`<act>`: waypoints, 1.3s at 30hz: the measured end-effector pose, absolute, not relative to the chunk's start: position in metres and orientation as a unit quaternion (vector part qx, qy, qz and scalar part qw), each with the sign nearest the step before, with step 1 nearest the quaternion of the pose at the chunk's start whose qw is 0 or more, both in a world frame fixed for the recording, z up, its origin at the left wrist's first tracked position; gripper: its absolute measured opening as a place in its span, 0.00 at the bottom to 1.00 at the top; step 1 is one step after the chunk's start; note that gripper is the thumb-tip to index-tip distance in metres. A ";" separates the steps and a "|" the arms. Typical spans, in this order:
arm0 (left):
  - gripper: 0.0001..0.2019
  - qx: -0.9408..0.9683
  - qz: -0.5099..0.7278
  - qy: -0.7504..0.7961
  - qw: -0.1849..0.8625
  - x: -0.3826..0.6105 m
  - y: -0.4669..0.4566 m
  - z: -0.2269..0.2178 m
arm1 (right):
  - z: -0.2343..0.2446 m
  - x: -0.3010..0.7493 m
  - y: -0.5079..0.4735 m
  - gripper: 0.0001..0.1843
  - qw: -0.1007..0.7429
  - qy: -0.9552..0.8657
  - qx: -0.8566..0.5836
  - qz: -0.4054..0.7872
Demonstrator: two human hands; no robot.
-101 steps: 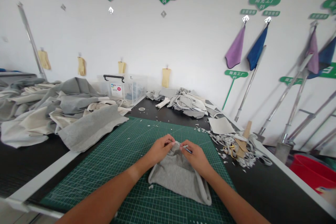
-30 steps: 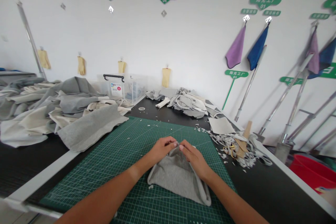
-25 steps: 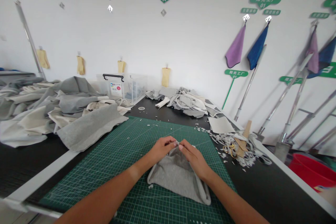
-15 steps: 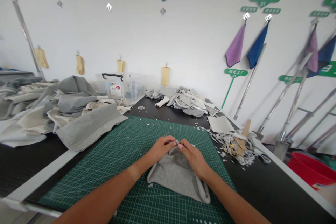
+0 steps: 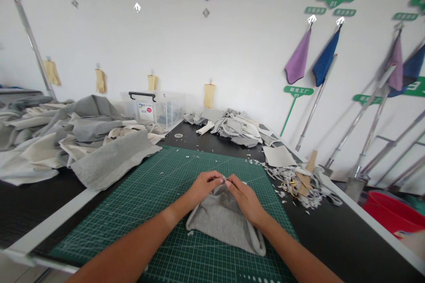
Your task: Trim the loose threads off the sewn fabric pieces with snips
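Observation:
A piece of grey knit fabric (image 5: 226, 225) lies on the green cutting mat (image 5: 139, 212), its far edge lifted and gathered between my hands. My left hand (image 5: 206, 188) pinches that edge from the left with thumb and fingers. Close beside it, almost touching, my right hand (image 5: 244, 199) pinches the same edge from the right. The near part of the fabric spreads toward me, with a folded rim along its right side. What the fingertips hold exactly is partly hidden by the fingers.
Piled grey and cream cloth (image 5: 89, 128) covers the left of the table. More fabric pieces (image 5: 232, 126) lie at the back, near a clear plastic box (image 5: 146, 108). On the right are small scraps (image 5: 310, 199) with gold-handled scissors (image 5: 291, 185). A red bucket (image 5: 392, 212) stands beyond the table edge.
Almost nothing differs. Both hands keep their pinch on the grey fabric in the same spot, and the view has shifted very slightly.

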State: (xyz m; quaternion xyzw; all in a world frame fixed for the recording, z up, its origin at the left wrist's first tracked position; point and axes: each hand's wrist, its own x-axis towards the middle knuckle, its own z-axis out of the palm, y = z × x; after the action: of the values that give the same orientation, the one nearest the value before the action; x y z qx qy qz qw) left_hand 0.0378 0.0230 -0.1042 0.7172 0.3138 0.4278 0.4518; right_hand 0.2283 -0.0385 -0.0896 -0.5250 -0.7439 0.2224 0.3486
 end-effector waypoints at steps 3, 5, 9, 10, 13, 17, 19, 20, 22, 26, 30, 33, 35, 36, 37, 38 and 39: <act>0.12 0.716 0.426 0.322 0.449 0.038 0.024 -0.106 | -0.091 0.228 -0.037 0.20 0.340 -0.748 -0.528 0.213; 0.12 0.719 0.427 0.319 0.446 0.038 0.026 -0.109 | -0.093 0.228 -0.036 0.20 0.333 -0.751 -0.531 0.205; 0.12 0.725 0.430 0.304 0.444 0.037 0.030 -0.116 | -0.095 0.228 -0.035 0.19 0.329 -0.755 -0.532 0.196; 0.12 0.724 0.431 0.303 0.445 0.037 0.031 -0.117 | -0.095 0.228 -0.035 0.19 0.329 -0.756 -0.531 0.196; 0.12 0.723 0.429 0.306 0.447 0.038 0.032 -0.119 | -0.094 0.228 -0.036 0.19 0.327 -0.759 -0.528 0.198; 0.12 0.722 0.426 0.313 0.447 0.037 0.031 -0.120 | -0.093 0.228 -0.037 0.20 0.325 -0.763 -0.523 0.199; 0.12 0.722 0.426 0.313 0.446 0.037 0.030 -0.120 | -0.093 0.228 -0.036 0.20 0.325 -0.762 -0.524 0.198; 0.12 0.722 0.426 0.312 0.446 0.037 0.030 -0.119 | -0.094 0.228 -0.036 0.20 0.324 -0.762 -0.526 0.196; 0.12 0.722 0.426 0.312 0.447 0.037 0.029 -0.118 | -0.095 0.228 -0.035 0.21 0.323 -0.762 -0.528 0.193; 0.13 0.719 0.419 0.323 0.451 0.037 0.027 -0.116 | -0.098 0.228 -0.034 0.21 0.325 -0.759 -0.530 0.194; 0.14 0.716 0.424 0.327 0.447 0.039 0.027 -0.116 | -0.100 0.229 -0.032 0.23 0.365 -0.741 -0.524 0.205; 0.15 0.715 0.425 0.335 0.443 0.040 0.027 -0.115 | -0.100 0.232 -0.029 0.24 0.406 -0.709 -0.536 0.210; 0.15 0.716 0.426 0.338 0.438 0.039 0.028 -0.114 | -0.100 0.237 -0.025 0.25 0.422 -0.687 -0.553 0.209; 0.15 0.716 0.429 0.338 0.434 0.039 0.029 -0.114 | -0.099 0.239 -0.023 0.25 0.427 -0.679 -0.561 0.206; 0.15 0.716 0.436 0.340 0.427 0.038 0.030 -0.113 | -0.099 0.242 -0.021 0.24 0.429 -0.673 -0.569 0.198; 0.15 0.714 0.444 0.346 0.416 0.036 0.031 -0.113 | -0.099 0.245 -0.019 0.24 0.428 -0.669 -0.578 0.187; 0.15 0.712 0.452 0.356 0.403 0.034 0.033 -0.113 | -0.099 0.248 -0.017 0.23 0.422 -0.667 -0.589 0.172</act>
State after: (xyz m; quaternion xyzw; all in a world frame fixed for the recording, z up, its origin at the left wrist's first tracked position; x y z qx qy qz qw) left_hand 0.0345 0.0334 -0.1129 0.7119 0.3563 0.4519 0.4025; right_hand 0.2480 -0.0168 -0.0989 -0.5892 -0.6670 0.1724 0.4222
